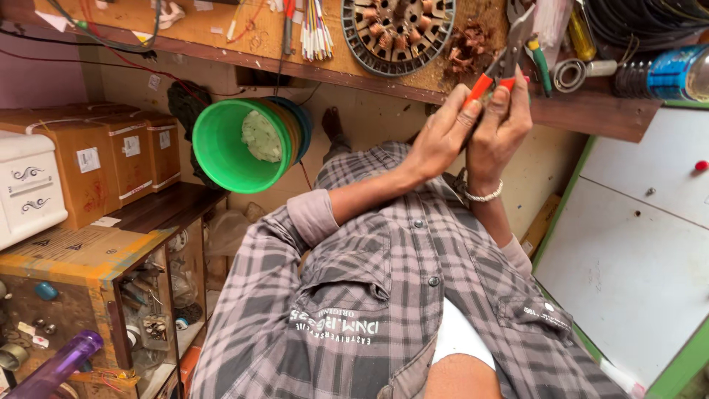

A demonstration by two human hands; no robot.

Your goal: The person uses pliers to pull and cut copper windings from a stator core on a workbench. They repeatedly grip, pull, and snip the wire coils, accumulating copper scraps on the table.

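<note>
My left hand [442, 137] and my right hand [502, 125] are pressed together at the edge of a wooden workbench [591, 111]. Both grip the red handles of a pair of pliers [496, 74], whose metal jaws point up over the bench top. A silver bracelet sits on my right wrist. Just beyond the jaws lies a clump of copper wire scraps [467, 43]. To its left rests a round slotted metal motor core [399, 29] with copper windings. My plaid shirt fills the lower middle of the view.
A green bucket [235, 144] lies on its side under the bench. Cardboard boxes [111, 151] stand at left over a cluttered shelf unit [88, 273]. A white cabinet [635, 236] is at right. A blue bottle [676, 74], a green-handled tool [543, 68] and coloured wires [316, 31] sit on the bench.
</note>
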